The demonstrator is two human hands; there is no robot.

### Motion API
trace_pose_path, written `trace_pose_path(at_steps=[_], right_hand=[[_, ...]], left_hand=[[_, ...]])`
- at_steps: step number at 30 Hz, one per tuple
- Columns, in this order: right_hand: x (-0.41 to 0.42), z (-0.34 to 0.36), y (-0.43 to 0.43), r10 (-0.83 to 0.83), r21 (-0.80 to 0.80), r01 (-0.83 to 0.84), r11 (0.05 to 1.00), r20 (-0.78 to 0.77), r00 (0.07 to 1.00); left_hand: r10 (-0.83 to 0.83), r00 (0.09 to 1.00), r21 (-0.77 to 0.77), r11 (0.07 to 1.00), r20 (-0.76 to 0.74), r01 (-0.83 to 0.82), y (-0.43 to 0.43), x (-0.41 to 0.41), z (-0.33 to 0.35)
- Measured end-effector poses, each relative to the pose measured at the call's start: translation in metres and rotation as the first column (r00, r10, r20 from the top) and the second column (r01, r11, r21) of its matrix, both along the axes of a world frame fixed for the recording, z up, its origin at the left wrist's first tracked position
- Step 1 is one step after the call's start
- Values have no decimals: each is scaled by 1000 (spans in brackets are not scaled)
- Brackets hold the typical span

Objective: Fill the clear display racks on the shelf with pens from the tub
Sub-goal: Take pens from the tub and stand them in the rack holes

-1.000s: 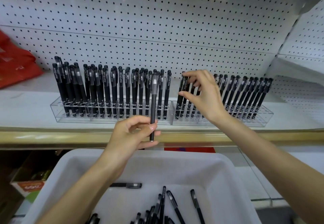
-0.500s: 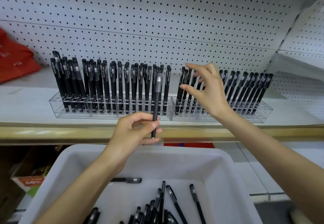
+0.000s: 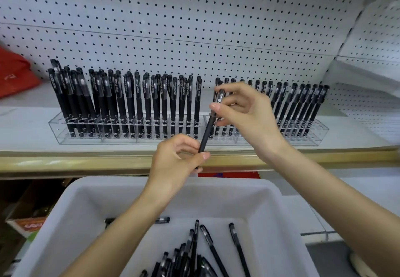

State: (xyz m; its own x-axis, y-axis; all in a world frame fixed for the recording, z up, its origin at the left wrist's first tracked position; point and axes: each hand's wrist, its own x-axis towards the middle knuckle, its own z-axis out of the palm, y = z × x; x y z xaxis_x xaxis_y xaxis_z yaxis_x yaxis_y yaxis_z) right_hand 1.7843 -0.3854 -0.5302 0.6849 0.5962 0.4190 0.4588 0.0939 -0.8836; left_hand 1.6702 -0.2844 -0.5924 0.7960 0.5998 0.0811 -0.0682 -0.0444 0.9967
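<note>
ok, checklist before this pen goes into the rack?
1. Pinch by the right hand on the pen: ok, it holds the pen just below the cap.
2. Release by the left hand: not ok, it grips the lower barrel.
3. Pen cap-up like the racked pens: ok.
4. Free hole in the right rack near the pen: cannot tell, the right hand hides that stretch.
5. Stock in the tub: ok, loose pens lie in it.

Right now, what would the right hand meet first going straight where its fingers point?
Pinching the pen, the right hand would likely meet the end pens of the left rack; depth unclear.
</note>
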Motion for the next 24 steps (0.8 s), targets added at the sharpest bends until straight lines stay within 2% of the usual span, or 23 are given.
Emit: trace_pose_path(at_steps=[5, 7, 8, 9, 11, 12, 13, 14, 17, 24], right_hand=[[3, 5, -8, 9, -1, -9, 1000, -20, 1000], [10, 13, -14, -36, 15, 36, 999, 5, 999], [15, 19, -17, -81, 29, 80, 996, 29, 996], [22, 25, -20, -142, 48, 139, 989, 57, 988], [36, 35, -23, -266, 103, 255, 961, 106, 958], [43, 37, -23, -314, 135, 299, 945, 113, 943], [50, 38, -23, -350, 164, 330, 930, 114, 930], [56, 37, -22, -379, 183, 355, 917, 116, 918], [67, 30, -17, -411, 195, 381, 904, 147, 900], [71, 10, 1, -378, 136, 354, 925, 258, 889]], left_hand=[[-21, 999, 44, 999, -25, 22, -2, 4, -1], [10, 1000, 279, 960, -15, -5, 4, 4, 0], [38, 999, 453, 891, -14, -28, 8, 3, 2], [70, 997, 624, 780, -12, -47, 13, 3, 4], [138, 990, 884, 466, -24, -43, 21, 4, 9], [159, 987, 947, 321, -33, -20, 24, 5, 10], [172, 984, 976, 218, -54, 15, 26, 8, 9], [180, 980, 986, 158, -87, 59, 28, 12, 8], [173, 972, 986, 79, -161, 149, 28, 21, 2], [203, 971, 988, -67, -123, 139, 25, 30, -10]])
